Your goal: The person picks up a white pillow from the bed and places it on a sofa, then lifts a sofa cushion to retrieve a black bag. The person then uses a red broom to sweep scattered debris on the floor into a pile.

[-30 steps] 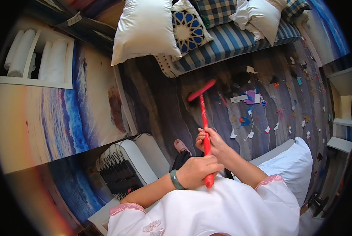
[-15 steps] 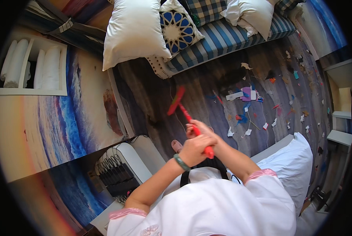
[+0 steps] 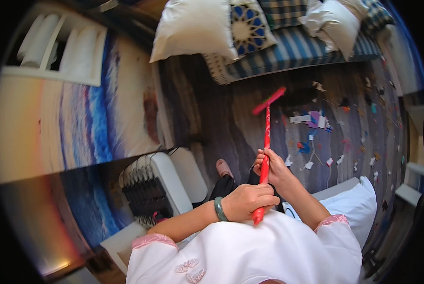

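A red broom (image 3: 267,135) with a long handle slants away from me, its narrow pinkish-red head (image 3: 269,101) held toward the floor in front of the sofa. My left hand (image 3: 250,202), below a dark green bangle, is closed around the lower handle near its end. Higher on the same handle, my right hand (image 3: 274,169) grips with its thumb up along the shaft. Whether the head touches the floor I cannot tell. To the right of it lie scattered paper scraps and bits, among them a purple piece (image 3: 313,119) and a white box-like strip (image 3: 299,119).
A blue striped sofa (image 3: 306,49) with pillows stands at the far side. On the left are a painted wall panel (image 3: 55,128) and a white unit with black cables (image 3: 148,189). A pink slipper (image 3: 223,167) shows below. A white pillow (image 3: 351,206) lies at right.
My view has turned left, shifting the room to the right. The broom has swung from leaning left to nearly straight ahead, its head nearer the scraps. My hands are farther apart on the handle.
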A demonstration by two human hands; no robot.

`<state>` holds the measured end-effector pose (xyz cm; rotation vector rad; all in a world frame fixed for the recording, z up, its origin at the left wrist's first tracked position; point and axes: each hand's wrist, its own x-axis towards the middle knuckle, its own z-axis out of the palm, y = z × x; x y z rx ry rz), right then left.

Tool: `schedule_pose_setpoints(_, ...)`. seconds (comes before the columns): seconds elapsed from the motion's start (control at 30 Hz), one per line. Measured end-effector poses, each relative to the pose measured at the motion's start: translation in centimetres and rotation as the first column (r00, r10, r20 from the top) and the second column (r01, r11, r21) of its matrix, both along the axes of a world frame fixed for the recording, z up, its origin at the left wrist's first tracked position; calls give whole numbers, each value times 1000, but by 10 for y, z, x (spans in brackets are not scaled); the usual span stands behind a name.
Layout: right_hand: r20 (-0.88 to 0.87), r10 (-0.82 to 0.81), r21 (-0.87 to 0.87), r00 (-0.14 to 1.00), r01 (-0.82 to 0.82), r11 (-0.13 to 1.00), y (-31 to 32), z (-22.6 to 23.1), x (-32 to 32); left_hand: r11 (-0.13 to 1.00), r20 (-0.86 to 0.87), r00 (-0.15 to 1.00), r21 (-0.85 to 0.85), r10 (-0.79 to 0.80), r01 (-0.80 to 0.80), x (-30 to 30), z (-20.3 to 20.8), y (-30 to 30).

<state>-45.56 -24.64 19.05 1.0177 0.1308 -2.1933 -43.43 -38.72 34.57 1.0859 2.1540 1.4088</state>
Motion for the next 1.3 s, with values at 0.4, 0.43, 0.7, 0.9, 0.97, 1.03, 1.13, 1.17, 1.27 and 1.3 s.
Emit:
schedule_pose_setpoints(0.4,-33,548,-149,836,-546,824,-234,-45,14,843,-70,885,-277,460,-461,43,-12,-146)
schedule_pose_setpoints(0.43,-43,581,-141,813,-580,802,-249,-46,15,822,-82,865,-279,495,-497,48,-24,-161)
schedule_pose_setpoints(0.7,-30,463,-140,886,-463,875,-252,-52,42,931,60,931,-73,361,-357,58,-41,-209)
schedule_pose_setpoints(0.9,83,101,216,991,-117,969,-190,-4,40,953,111,989,277,98,-125,44,-28,-219)
schedule_pose_setpoints(0.97,14,43,341,999,-45,939,-191,14,38,933,135,989,343,63,-107,44,-28,-234)
schedule_pose_setpoints(1.03,-4,31,300,1000,-28,953,-198,19,40,941,86,995,328,52,-77,47,-22,-246)
schedule_pose_setpoints(1.13,-4,19,202,1000,-18,979,-218,25,35,966,27,999,254,47,-53,47,-12,-254)
schedule_pose_setpoints(1.17,-6,21,169,1000,-20,985,-226,23,31,976,17,998,209,58,-60,46,-9,-254)
schedule_pose_setpoints(1.27,-18,51,33,999,-50,998,-250,2,13,984,6,987,84,159,-159,34,-3,-251)
schedule_pose_setpoints(1.3,-28,79,-2,996,-79,997,-260,-10,5,979,2,980,47,200,-200,28,-5,-249)
